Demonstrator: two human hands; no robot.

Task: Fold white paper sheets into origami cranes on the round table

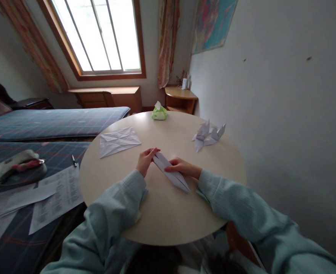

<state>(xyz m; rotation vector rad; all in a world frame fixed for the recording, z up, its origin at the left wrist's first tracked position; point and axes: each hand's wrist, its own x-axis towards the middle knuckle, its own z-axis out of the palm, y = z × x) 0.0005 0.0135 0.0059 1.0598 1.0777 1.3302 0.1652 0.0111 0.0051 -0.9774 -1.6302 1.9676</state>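
Note:
A long strip of folded white paper (172, 174) with pointed ends lies slantwise between my hands, just above or on the round table (162, 224). At its far left end, my left hand (146, 160) pinches the paper between thumb and fingers. My right hand (182, 167) grips its right edge near the middle, thumb on top and the other fingers partly hidden. Left of my hands a creased, unfolded white sheet (120, 140) lies flat. Folded paper figures (208, 135) stand together on the right side of the table.
A green tissue pack (159, 113) sits at the table's far edge. To the left are plaid-covered beds (56, 120) with printed sheets (58, 194), a pen (74, 161) and a light-coloured bag (16, 167). A wall (284, 125) borders the right.

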